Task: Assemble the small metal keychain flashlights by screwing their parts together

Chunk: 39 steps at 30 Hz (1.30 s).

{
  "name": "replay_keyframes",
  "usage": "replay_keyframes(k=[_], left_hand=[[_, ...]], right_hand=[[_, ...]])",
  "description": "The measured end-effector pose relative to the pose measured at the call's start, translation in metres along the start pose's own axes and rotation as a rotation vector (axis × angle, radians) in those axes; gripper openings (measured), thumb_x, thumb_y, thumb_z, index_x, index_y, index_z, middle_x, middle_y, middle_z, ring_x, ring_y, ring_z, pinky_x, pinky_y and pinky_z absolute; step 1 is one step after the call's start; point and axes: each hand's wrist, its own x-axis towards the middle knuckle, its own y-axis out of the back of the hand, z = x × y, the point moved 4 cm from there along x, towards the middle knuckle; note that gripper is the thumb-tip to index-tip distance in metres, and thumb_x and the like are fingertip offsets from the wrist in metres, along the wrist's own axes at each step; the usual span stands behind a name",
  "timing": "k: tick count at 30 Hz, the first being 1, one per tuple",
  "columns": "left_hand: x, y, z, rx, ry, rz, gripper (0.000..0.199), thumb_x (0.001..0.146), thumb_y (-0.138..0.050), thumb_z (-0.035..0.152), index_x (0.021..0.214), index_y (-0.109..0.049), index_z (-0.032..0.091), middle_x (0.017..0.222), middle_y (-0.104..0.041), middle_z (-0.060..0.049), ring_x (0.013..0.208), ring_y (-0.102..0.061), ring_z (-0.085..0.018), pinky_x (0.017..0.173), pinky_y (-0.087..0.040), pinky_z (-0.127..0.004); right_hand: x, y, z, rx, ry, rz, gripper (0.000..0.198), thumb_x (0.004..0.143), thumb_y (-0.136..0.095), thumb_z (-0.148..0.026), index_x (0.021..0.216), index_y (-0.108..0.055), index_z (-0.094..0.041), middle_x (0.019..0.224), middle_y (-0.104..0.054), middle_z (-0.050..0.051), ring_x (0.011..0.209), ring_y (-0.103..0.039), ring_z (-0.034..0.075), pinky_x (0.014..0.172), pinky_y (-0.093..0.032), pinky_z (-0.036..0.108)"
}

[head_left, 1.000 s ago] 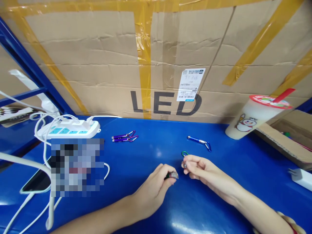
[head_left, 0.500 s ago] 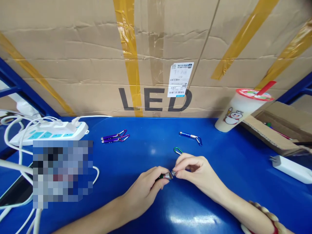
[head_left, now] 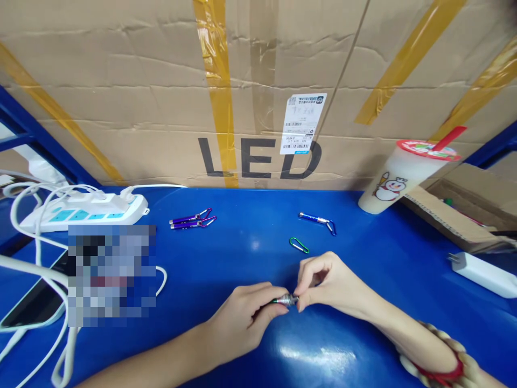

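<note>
My left hand (head_left: 242,315) is closed round a small green penlight (head_left: 285,300), whose silver end sticks out past the fingertips toward the right. My right hand (head_left: 333,283) pinches a small silver end piece (head_left: 296,299) against that end; whether it is seated cannot be made out. Just beyond the right fingers lies a green carabiner clip (head_left: 299,246). Farther back is a blue penlight (head_left: 313,218) with its clip attached. Two purple penlights (head_left: 186,223) with clips lie side by side to the left.
A large cardboard box (head_left: 141,118) walls off the back. A drink cup (head_left: 407,175) with a red straw leans at the right, by an open carton (head_left: 440,221) and a white charger (head_left: 487,276). On the left are a power strip (head_left: 86,213), loose cables and a phone (head_left: 36,299).
The silver end piece in my right hand now meets the penlight's end, where a small gap showed before. My right hand has moved slightly right, uncovering the green carabiner.
</note>
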Motion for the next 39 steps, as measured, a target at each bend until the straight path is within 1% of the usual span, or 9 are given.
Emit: replay_keyframes(k=[4,7,15,18,22,24,29,31,39], left_hand=[[-0.003,-0.002,0.002,0.028,-0.038,-0.021,0.023,0.093,-0.042,0.018,0.085,-0.062,0.012,0.064,-0.051,-0.001,0.058,-0.046,-0.008,0.056,-0.035,-0.017],[-0.003,-0.002,0.001,0.063,-0.085,-0.004,0.025,0.094,-0.041,0.02,0.086,-0.063,0.012,0.064,-0.05,-0.002,0.056,-0.045,-0.009,0.055,-0.035,-0.018],[-0.003,0.002,0.0,0.189,-0.281,0.191,0.024,0.092,-0.044,0.014,0.108,-0.063,0.012,0.072,-0.06,-0.005,0.06,-0.053,-0.01,0.056,-0.042,-0.017],[-0.003,0.003,0.0,0.182,-0.265,0.238,0.026,0.091,-0.045,0.012,0.111,-0.063,0.012,0.072,-0.06,-0.005,0.059,-0.055,-0.009,0.056,-0.043,-0.016],[0.001,0.003,-0.001,0.092,-0.124,0.17,0.026,0.091,-0.044,0.01,0.105,-0.066,0.012,0.07,-0.056,-0.004,0.059,-0.052,-0.008,0.056,-0.041,-0.015],[0.003,0.005,0.0,0.06,-0.043,0.157,0.026,0.091,-0.043,0.012,0.099,-0.067,0.013,0.065,-0.051,-0.002,0.056,-0.047,-0.007,0.052,-0.037,-0.015],[0.011,0.014,-0.001,0.075,0.06,0.139,0.025,0.093,-0.042,0.018,0.084,-0.065,0.012,0.059,-0.045,0.0,0.054,-0.04,-0.007,0.052,-0.03,-0.017],[0.012,0.016,-0.003,0.074,0.081,0.114,0.025,0.094,-0.042,0.02,0.083,-0.064,0.012,0.06,-0.044,0.001,0.055,-0.039,-0.007,0.052,-0.029,-0.018],[0.011,0.013,-0.004,-0.021,0.129,0.014,0.024,0.094,-0.041,0.021,0.083,-0.061,0.014,0.061,-0.043,0.002,0.054,-0.036,-0.007,0.05,-0.026,-0.019]], right_hand=[[-0.002,-0.001,0.002,-0.069,-0.034,0.0,0.027,0.035,-0.081,0.001,0.054,-0.069,-0.015,0.056,-0.059,0.0,0.05,-0.051,0.004,0.046,-0.039,0.009],[-0.002,-0.004,0.004,-0.018,-0.078,-0.018,0.023,0.037,-0.082,-0.004,0.053,-0.068,-0.013,0.056,-0.058,0.0,0.048,-0.053,0.006,0.046,-0.042,0.012],[-0.001,-0.009,0.016,0.033,-0.099,-0.017,0.03,0.042,-0.085,-0.016,0.053,-0.058,-0.007,0.057,-0.056,0.0,0.046,-0.054,0.007,0.042,-0.048,0.014],[0.0,-0.011,0.02,0.045,-0.117,0.003,0.039,0.045,-0.085,-0.025,0.052,-0.05,-0.008,0.053,-0.053,-0.001,0.043,-0.051,0.006,0.038,-0.047,0.014],[0.001,-0.012,0.021,0.01,-0.128,0.007,0.043,0.05,-0.083,-0.035,0.055,-0.051,-0.008,0.053,-0.052,0.0,0.042,-0.049,0.006,0.038,-0.046,0.015],[0.001,-0.007,0.015,-0.129,-0.028,0.054,0.039,0.056,-0.08,-0.037,0.057,-0.054,-0.009,0.056,-0.054,0.001,0.045,-0.049,0.006,0.04,-0.044,0.014],[-0.009,0.005,-0.012,-0.625,0.629,0.172,0.019,0.073,-0.072,-0.028,0.088,-0.069,-0.016,0.08,-0.062,0.005,0.06,-0.056,0.007,0.052,-0.048,0.016],[-0.014,0.006,-0.015,-0.73,0.785,0.156,0.018,0.078,-0.067,-0.025,0.095,-0.07,-0.018,0.087,-0.063,0.006,0.064,-0.058,0.007,0.056,-0.05,0.016],[-0.021,0.006,-0.019,-0.958,0.937,0.17,0.009,0.079,-0.066,-0.022,0.084,-0.073,-0.021,0.092,-0.064,0.003,0.064,-0.058,0.005,0.058,-0.048,0.016]])
